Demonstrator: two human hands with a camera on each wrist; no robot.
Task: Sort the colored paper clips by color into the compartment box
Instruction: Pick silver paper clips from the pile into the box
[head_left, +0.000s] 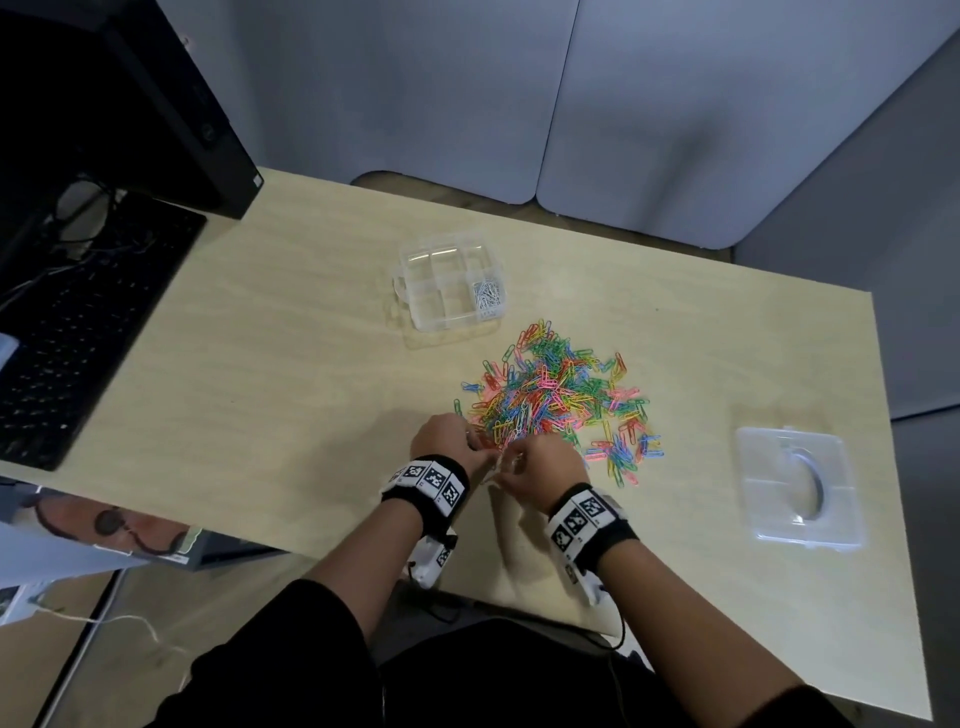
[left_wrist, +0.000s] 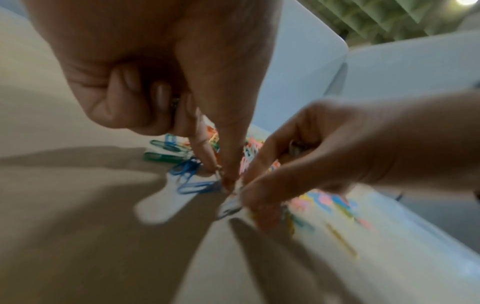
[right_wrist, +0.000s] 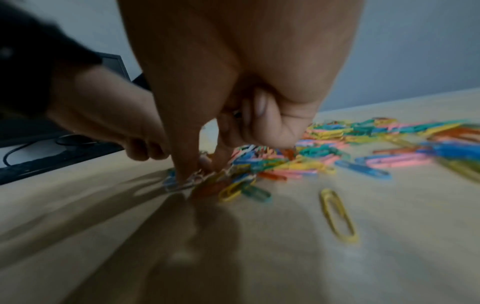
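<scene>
Both forearms reach in from the near edge of the tabletop (head_left: 311, 322), each wearing a black wristband (head_left: 428, 480) with square black-and-white markers. The left hand (head_left: 441, 434) and the right hand (head_left: 540, 467) meet at the near-left corner of the pile of coloured paper clips (head_left: 561, 395), fingertips almost touching each other.

On the left wrist view, the left hand's thumb and forefinger (left_wrist: 200, 144) come down in a narrow pinching grip among blue clips (left_wrist: 192, 186) at the pile's edge, while its other fingers are curled into the palm with something small and metallic tucked there; blur hides whether the pinch has actually closed on a clip. The right hand's grip is likewise narrow: thumb and forefinger (right_wrist: 182, 148) press down onto a pale, whitish clip (right_wrist: 193, 179) at the pile's near edge, the remaining fingers folded in, but I cannot tell if that clip is lifted or only touched.

A single yellow clip (right_wrist: 337, 214) lies apart from the pile on the near side.

Beyond the pile, towards the far edge, sits the clear compartment box (head_left: 449, 283), open; its near-right compartment holds white clips (head_left: 488, 299), and the other compartments look bare. The box's clear lid (head_left: 800, 486) lies well apart to the right. A black keyboard (head_left: 88, 332) occupies the left end.
</scene>
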